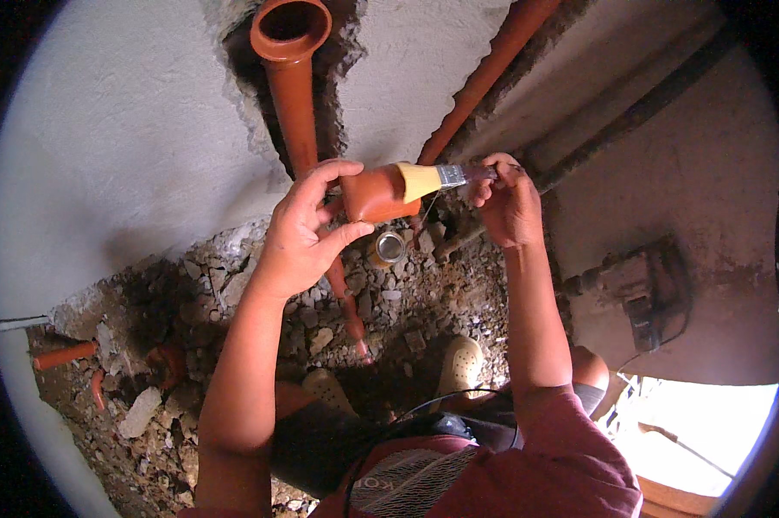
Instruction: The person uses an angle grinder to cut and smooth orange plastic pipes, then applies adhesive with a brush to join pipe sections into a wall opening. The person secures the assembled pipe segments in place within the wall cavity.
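Note:
My left hand (299,226) is closed around one end of a short orange plastic pipe fitting (376,197), thumb below and fingers above. From the right, my right hand (510,200) grips the dark handle of a paintbrush (452,176). Its pale yellow bristles (420,181) lie against the fitting's right end. Below the fitting, a small open tin (390,248) with a shiny rim stands on the rubble. What is inside the tin cannot be made out.
An orange pipe with a flared socket (292,95) rises in a broken wall channel; another orange pipe (484,82) slants beside it. Rubble (225,285) covers the ground, with a loose orange pipe piece (65,355) at left. A dark box with a cable (640,321) is at right.

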Motion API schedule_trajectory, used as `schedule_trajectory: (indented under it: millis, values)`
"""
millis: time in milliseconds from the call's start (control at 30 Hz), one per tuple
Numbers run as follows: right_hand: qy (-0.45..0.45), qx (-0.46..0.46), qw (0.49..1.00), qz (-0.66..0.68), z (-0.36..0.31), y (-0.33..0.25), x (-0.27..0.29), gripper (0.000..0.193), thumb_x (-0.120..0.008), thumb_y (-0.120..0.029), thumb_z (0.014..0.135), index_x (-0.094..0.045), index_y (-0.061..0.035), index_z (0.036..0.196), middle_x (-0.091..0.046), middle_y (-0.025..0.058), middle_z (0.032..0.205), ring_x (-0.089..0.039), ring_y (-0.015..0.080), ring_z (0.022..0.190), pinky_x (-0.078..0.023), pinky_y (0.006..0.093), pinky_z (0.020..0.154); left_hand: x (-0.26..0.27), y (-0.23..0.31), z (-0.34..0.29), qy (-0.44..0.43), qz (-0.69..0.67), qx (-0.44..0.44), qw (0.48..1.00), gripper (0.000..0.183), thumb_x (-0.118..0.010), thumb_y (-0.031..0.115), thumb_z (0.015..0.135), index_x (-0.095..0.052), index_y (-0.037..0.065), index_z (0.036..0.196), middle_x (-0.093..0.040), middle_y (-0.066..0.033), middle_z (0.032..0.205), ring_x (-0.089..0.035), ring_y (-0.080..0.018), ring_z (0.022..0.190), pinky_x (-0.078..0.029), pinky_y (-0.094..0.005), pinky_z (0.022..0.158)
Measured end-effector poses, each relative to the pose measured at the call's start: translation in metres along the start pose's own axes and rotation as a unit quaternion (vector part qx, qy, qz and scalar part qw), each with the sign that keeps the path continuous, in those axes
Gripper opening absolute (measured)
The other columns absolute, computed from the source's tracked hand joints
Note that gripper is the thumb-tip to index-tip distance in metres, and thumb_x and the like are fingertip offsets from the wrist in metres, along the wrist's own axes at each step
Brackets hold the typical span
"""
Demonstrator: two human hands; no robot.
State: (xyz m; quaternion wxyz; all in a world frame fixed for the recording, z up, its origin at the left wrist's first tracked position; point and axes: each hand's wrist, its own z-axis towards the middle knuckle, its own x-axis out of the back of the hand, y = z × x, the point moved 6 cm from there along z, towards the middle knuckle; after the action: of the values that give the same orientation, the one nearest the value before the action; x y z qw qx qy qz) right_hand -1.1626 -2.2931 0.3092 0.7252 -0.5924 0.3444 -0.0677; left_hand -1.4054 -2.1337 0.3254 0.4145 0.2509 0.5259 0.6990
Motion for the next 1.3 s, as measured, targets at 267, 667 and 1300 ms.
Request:
schedule_trajectory:
  millis: [267,667,1300]
  values:
    - [0.030,0.018,0.999,-0.039,0.007,-0.033,0.003,0.027,-0.054,-0.021,0.102,-0.064,0.0028,0.109,-0.059,0.0057,0.079,-0.056,0.0175,0.071,-0.048,0.0326,0.064,-0.001,0.009,-0.003,0.008,0.155,-0.090,0.984,0.059,-0.071,-0.018,0.078,-0.059,0.011,0.129,-0.056,-0.0087,0.140,-0.059,-0.0274,0.127,-0.061,-0.0370,0.090]
    - [0.019,-0.040,0.996,-0.073,0.010,-0.030,-0.003,0.026,-0.059,-0.021,0.100,-0.065,0.0035,0.105,-0.064,0.0076,0.083,-0.058,0.0171,0.069,-0.049,0.0327,0.063,-0.009,0.019,-0.006,-0.006,0.333,-0.190,0.923,0.057,-0.065,-0.018,0.078,-0.060,0.013,0.126,-0.059,-0.0106,0.136,-0.063,-0.0353,0.123,-0.058,-0.0427,0.097]
    - [0.133,-0.061,0.954,-0.260,-0.005,0.053,0.082,0.027,-0.060,-0.024,0.104,-0.070,-0.0008,0.116,-0.069,0.0077,0.090,-0.065,0.0158,0.083,-0.053,0.0323,0.073,0.025,-0.017,-0.002,0.097,0.258,0.028,0.961,0.060,-0.085,0.007,0.085,-0.055,0.006,0.137,-0.061,-0.0122,0.134,-0.064,-0.0229,0.118,-0.058,-0.0395,0.099]
